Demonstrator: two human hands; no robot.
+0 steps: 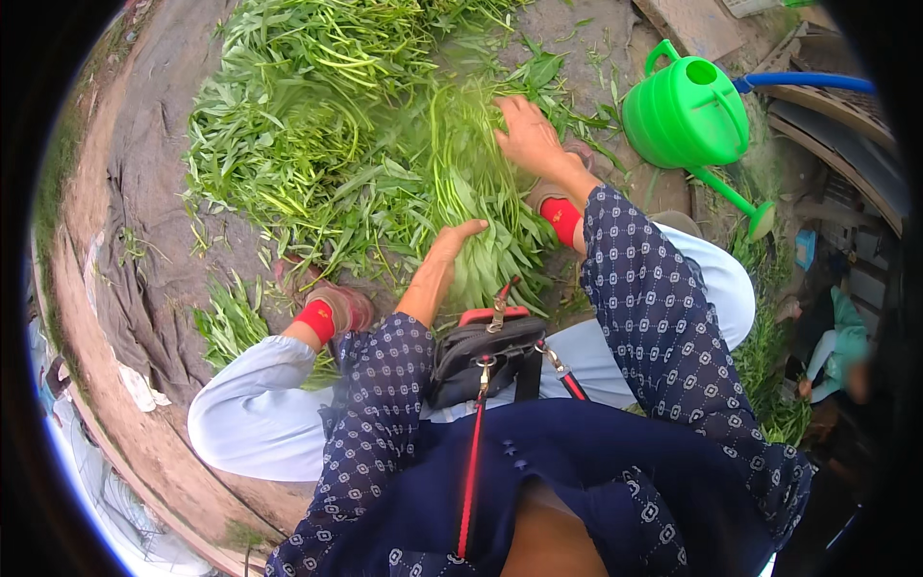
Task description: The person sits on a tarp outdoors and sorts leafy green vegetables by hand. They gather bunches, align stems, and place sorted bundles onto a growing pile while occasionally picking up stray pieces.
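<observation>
A loose bundle of long-stemmed leafy greens [479, 195] lies before me on a dark ground cloth, its leaves toward my body. My left hand [454, 241] rests at the bundle's near left side, thumb out over the leaves; its fingers are hidden beneath, so its grip cannot be made out. At the upper right of the bundle, my right hand [530, 137] is spread, fingers apart, beside the stems. A large heap of the same greens [303, 108] spreads to the left and beyond, with loose leaves scattered around it.
A green plastic watering can [685, 115] stands at right, near a blue hose [807, 81]. My feet flank the greens. A small leafy pile [231, 321] lies by my left knee. A black bag [487, 353] hangs at my waist. Another person [836, 346] is at far right.
</observation>
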